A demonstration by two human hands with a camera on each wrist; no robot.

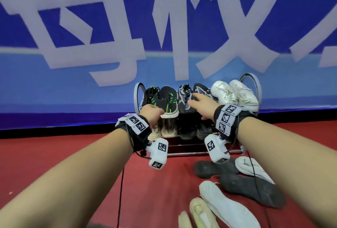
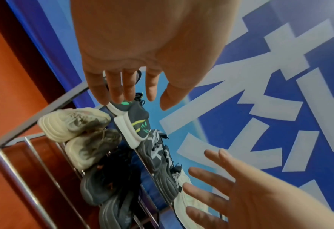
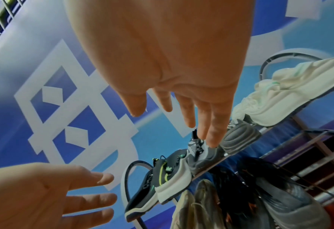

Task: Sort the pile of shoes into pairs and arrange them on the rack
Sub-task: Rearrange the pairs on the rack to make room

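Observation:
A low metal rack (image 1: 200, 153) stands against the blue banner. Its top tier holds a black-and-green pair (image 1: 164, 101), a grey knit pair (image 1: 185, 98) and a white pair (image 1: 235, 92). The lower tier holds a beige pair (image 1: 168, 129) and a black pair (image 1: 197, 131). My left hand (image 1: 151, 112) is in front of the black-and-green pair (image 2: 137, 122), fingers (image 2: 130, 86) straight, holding nothing. My right hand (image 1: 198, 101) reaches over the grey pair (image 3: 203, 155) with fingers (image 3: 213, 124) extended. Whether either hand touches a shoe is unclear.
On the red carpet in front of the rack lie loose shoes, soles up: two black ones (image 1: 251, 189), two white ones (image 1: 226, 206) and a beige one (image 1: 200, 213). A cable (image 1: 120, 191) hangs from my left wrist. Bare carpet (image 1: 160, 187) lies left of the pile.

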